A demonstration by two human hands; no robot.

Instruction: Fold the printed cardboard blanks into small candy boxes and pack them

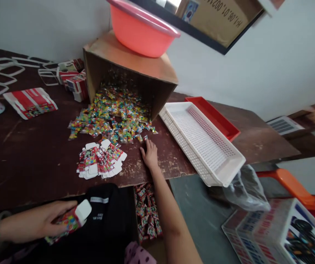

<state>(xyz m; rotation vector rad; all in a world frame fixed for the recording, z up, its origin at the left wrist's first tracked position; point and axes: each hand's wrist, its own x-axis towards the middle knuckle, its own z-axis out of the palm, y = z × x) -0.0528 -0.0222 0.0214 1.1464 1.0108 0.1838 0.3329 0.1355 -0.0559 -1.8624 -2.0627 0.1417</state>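
My left hand (53,219) is closed around a small printed candy box (71,222), red with colourful pictures. The white end flap of this box stands up, held low over my lap. My right hand (149,155) lies on the table at the front edge of a heap of small wrapped candies (113,113). Its fingers stretch forward with the thumb apart, and the fingertips touch a clear candy packet (145,138) at the heap's edge. The candies spill from a cardboard box (135,66) lying on its side. Flattened candy boxes (99,159) are piled left of my right hand.
A pink basin (143,31) sits on the cardboard box. To the right are a white perforated basket (201,143) and a red tray (215,117). Filled boxes lie in a carton (148,212) below the table edge. Red-and-white packs (75,82) stand at the back left.
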